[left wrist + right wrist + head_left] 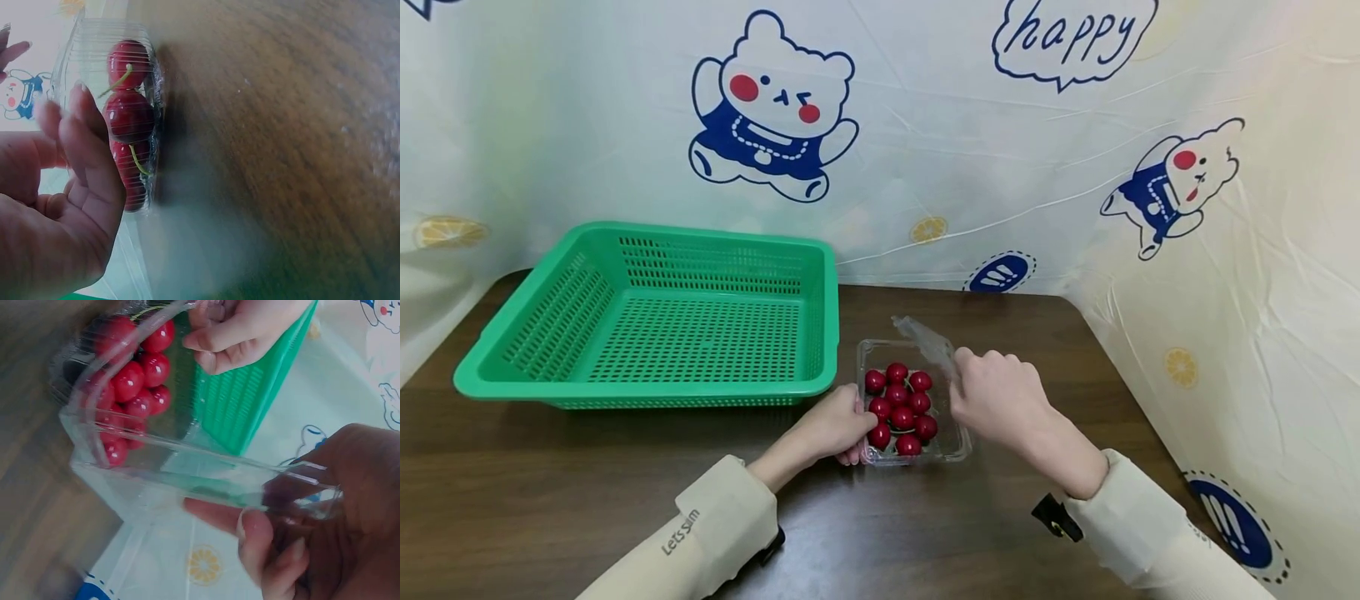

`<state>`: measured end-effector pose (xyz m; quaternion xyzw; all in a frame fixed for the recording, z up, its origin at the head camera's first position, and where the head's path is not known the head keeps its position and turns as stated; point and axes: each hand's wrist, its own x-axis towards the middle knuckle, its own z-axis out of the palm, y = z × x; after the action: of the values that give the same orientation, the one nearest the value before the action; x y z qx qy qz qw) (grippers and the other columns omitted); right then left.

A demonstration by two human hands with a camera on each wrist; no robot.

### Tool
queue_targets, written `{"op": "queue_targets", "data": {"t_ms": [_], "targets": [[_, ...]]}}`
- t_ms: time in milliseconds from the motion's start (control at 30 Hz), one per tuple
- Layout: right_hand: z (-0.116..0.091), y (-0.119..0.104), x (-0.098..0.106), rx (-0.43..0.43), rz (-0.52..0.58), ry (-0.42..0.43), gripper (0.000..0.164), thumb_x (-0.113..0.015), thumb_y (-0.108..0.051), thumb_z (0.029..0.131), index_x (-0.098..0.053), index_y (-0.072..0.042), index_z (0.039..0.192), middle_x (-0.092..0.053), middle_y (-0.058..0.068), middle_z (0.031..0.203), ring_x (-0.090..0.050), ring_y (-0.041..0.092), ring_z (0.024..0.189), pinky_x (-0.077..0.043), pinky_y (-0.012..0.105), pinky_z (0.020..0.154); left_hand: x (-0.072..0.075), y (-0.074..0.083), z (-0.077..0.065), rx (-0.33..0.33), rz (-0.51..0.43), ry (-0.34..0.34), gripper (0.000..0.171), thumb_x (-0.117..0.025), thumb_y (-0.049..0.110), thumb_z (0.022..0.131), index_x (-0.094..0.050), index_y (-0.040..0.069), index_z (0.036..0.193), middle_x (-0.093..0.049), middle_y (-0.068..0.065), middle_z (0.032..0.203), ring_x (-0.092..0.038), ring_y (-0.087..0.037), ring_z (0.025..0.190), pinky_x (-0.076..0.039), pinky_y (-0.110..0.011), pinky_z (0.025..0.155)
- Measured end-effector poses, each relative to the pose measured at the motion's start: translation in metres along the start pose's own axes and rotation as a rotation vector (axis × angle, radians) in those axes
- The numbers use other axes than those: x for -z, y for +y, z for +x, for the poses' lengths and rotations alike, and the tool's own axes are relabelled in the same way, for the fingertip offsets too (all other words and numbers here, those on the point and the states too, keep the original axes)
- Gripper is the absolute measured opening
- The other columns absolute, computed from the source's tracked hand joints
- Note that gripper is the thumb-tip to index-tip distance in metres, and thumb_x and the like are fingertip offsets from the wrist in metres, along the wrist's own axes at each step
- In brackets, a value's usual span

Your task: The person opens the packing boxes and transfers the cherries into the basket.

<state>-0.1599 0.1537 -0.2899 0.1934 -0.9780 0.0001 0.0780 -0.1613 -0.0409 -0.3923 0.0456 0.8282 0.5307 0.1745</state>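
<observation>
A clear plastic box (957, 448) of red cherries (901, 417) sits on the table, its hinged lid (927, 342) raised on the right side. My left hand (833, 423) pinches the box's left wall, thumb inside near the cherries. With my right hand (1000, 396) I hold the lid's edge, which stands tilted up. In the right wrist view the lid (212, 472) reaches from the box to between my right thumb and fingers. The left wrist view shows cherries (128, 115) with green stems through the ribbed wall. Some fingertips of both hands are hidden in the head view.
A large green perforated basket (700, 389) stands to the left of the box, close to my left hand. Brown wooden table (625, 500) lies beneath everything. Behind and to the right hangs a printed cloth (925, 150) with cartoon bears.
</observation>
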Motion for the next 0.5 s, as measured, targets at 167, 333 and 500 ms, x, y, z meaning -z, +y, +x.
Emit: {"op": "queue_targets", "data": {"t_ms": [167,333,500], "targets": [[0.0,0.003,0.011,-0.078,-0.038,-0.05,0.02,-0.054,-0.012,0.085,-0.055,-0.005,0.066,-0.055,0.01,0.052,-0.05,0.027,0.045,-0.043,0.042,0.036,0.0,-0.001,0.001,-0.016,0.06,0.008,0.014,-0.05,0.002,0.085,-0.047,0.004,0.072,-0.051,0.001,0.04,-0.039,-0.008,0.031,-0.029,-0.02,0.032],[0.0,0.014,0.022,-0.178,-0.067,-0.148,0.014,-0.053,-0.01,0.08,-0.057,-0.005,0.067,-0.061,0.012,0.061,-0.055,0.03,0.051,-0.045,0.045,0.04,0.0,-0.002,0.002,-0.039,0.103,0.016,0.017,-0.051,0.003,0.084,-0.051,0.003,0.067,-0.057,-0.001,0.039,-0.053,-0.016,0.038,-0.028,-0.023,0.038],[0.0,0.03,0.025,-0.255,-0.094,-0.2,0.019,-0.052,-0.011,0.078,-0.056,-0.005,0.06,-0.064,0.015,0.063,-0.058,0.034,0.055,-0.046,0.047,0.042,-0.002,-0.002,0.003,-0.039,0.122,0.027,0.026,-0.051,0.003,0.084,-0.054,0.001,0.058,-0.061,-0.005,0.04,-0.059,-0.019,0.043,-0.029,-0.023,0.04]]}}
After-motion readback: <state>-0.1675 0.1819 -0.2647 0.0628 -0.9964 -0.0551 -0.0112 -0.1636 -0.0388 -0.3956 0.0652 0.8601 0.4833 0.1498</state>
